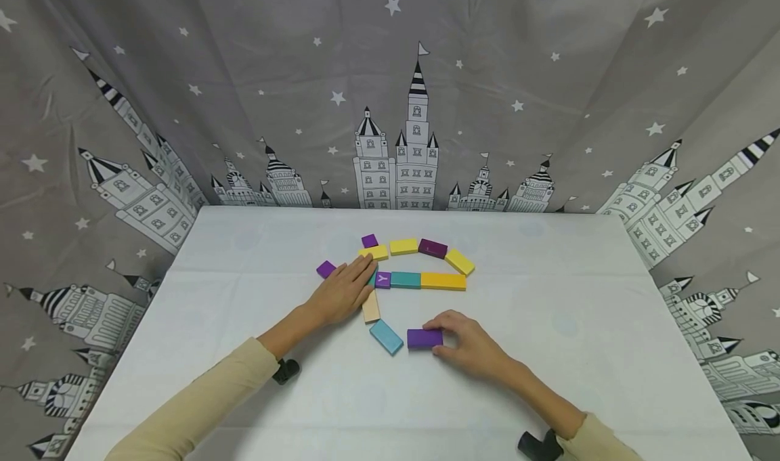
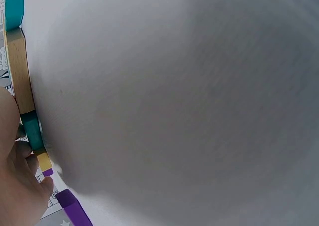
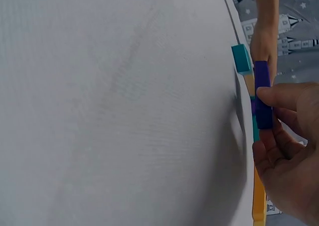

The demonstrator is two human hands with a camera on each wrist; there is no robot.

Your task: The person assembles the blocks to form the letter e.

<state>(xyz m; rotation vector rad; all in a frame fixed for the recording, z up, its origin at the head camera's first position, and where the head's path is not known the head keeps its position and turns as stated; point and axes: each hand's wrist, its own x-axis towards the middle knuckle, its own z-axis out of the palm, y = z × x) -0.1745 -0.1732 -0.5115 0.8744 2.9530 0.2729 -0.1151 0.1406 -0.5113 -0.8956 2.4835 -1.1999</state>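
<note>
My right hand (image 1: 472, 346) pinches a purple block (image 1: 424, 340) between thumb and fingers at its right end. In the right wrist view the purple block (image 3: 263, 94) hangs from the fingertips, clear of the white surface. My left hand (image 1: 344, 290) lies over the left end of the block arrangement, its fingers together and stretched forward. Its fingertips touch a teal block (image 2: 33, 130), mostly covered in the head view. Just below the fingers is a plain wooden block (image 1: 371, 308). A light blue block (image 1: 386, 337) lies between the two hands.
Right of the left fingertips run a small purple block marked Y (image 1: 382, 280), a teal block (image 1: 405, 280) and a long orange block (image 1: 443, 281). Yellow blocks (image 1: 403, 246) and a dark purple block (image 1: 433, 248) arc behind. Small purple blocks (image 1: 326, 269) sit at the left.
</note>
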